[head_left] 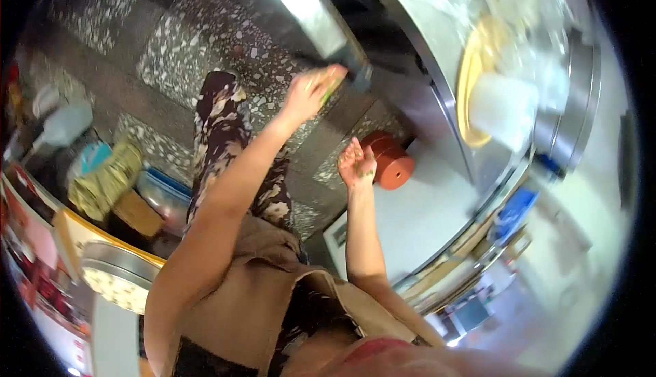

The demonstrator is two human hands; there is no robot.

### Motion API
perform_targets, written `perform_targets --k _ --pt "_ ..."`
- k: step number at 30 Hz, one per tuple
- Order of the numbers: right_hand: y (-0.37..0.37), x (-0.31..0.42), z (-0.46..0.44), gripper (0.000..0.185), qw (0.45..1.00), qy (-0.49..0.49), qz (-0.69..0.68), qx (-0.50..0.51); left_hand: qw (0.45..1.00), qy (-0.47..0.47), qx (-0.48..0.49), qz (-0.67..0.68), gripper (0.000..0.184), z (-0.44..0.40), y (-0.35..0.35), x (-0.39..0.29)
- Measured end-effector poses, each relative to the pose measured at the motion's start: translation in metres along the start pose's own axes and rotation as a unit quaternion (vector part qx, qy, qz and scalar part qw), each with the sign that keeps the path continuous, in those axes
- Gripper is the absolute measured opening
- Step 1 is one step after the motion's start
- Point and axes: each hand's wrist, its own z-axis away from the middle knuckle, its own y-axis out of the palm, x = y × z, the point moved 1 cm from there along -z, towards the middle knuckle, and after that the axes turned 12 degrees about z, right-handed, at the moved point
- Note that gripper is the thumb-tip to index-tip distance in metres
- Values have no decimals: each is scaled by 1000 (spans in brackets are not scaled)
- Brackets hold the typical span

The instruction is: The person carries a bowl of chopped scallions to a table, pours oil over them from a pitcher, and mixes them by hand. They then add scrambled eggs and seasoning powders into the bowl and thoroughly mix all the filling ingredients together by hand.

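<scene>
My left hand (313, 95) is stretched out over the floor, with its fingers curled and drawn together. A bit of green shows along the palm side of its fingers; whether it is a held piece or a smear I cannot make out. Just beyond its fingertips is the dark, blurred end of a long, bright, flat-sided thing (304, 8); contact is unclear. My right hand (357, 164) is held palm up, fingers apart and slightly bent, with green smears on the palm and nothing in it. Beside it stands a reddish-orange round, tiered object (389, 161), partly behind the hand.
At the right, a metal-edged counter holds a yellow tray (470, 83), a whitish plastic container (504, 110), clear plastic bags and a large metal pot (570, 104). Lower left are a round metal tin of pale pieces (116, 288), a yellowish cloth bag (106, 180) and a cardboard box (137, 214).
</scene>
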Motion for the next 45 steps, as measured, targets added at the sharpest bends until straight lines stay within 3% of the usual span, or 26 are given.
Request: perform_targets --k 1,2,3,4,5,6,9,10,12,14,15,17,19,21,25,27,28,30,32,33,35,37,39,40,41,45 --pt "21 3 -23 49 998 15 53 -37 998 9 -2 70 23 30 -24 -7" --pt "47 4 -44 49 991 25 106 -74 998 37 2 -59 22 63 -57 -31" --pt "71 2 -68 49 986 30 149 -72 998 64 -22 -18 22 103 -81 -10" --pt "88 1 -95 48 982 42 181 -29 993 -114 -3 10 21 114 -123 -55" --pt "111 -2 -121 46 970 35 230 -68 978 -183 -73 72 19 134 -156 -71" --pt "132 -6 -141 46 965 37 256 -55 965 -248 -79 24 19 156 -194 -85" --pt "192 5 -207 53 972 7 218 89 924 -310 -191 -118 18 234 -280 -99" --pt "221 15 -225 60 984 -43 168 -28 910 -304 -190 -209 18 246 -302 -111" --pt "259 33 -252 66 978 -99 186 -9 860 -372 -244 -247 20 283 -344 -113" --pt "294 49 -269 62 958 -187 188 -113 846 -380 -312 -205 21 277 -365 -125" --pt "300 56 -278 62 957 -192 192 -107 862 -352 -294 -217 23 278 -376 -128" --pt "286 70 -303 57 959 -124 253 16 862 -343 -265 -262 24 268 -386 -134" --pt "280 79 -316 56 962 -135 239 8 871 -322 -276 -249 25 272 -392 -135" --pt "275 87 -325 49 971 -153 184 2 844 -354 -369 -161 23 273 -392 -133" --pt "293 58 -307 53 955 -200 212 -56 829 -366 -342 -247 20 262 -387 -136" --pt "353 5 -264 59 979 -64 178 -72 835 -356 -346 -237 18 264 -383 -136" --pt "376 -2 -264 59 980 -60 177 -66 834 -356 -348 -237 17 261 -380 -137" --pt "420 -8 -285 65 982 -48 181 35 832 -358 -352 -237 15 254 -375 -140" --pt "456 12 -335 64 948 -109 236 184 833 -363 -359 -213 14 251 -371 -141" --pt "470 16 -358 64 948 -107 233 189 835 -356 -365 -207 14 253 -369 -139" --pt "487 23 -393 43 925 -171 279 192 840 -347 -370 -193 16 257 -365 -135" --pt "479 33 -403 33 932 -133 281 184 855 -365 -301 -210 19 240 -369 -144" --pt "467 32 -398 19 947 -136 278 92 857 -359 -282 -240 18 223 -367 -150" --pt "457 18 -377 14 948 -174 266 10 864 -329 -300 -233 18 225 -363 -147" --pt "444 6 -342 13 933 -175 315 -20 858 -369 -266 -238 18 223 -367 -152" --pt "385 -37 -240 6 944 -157 289 -30 872 -307 -241 -295 16 217 -360 -154"
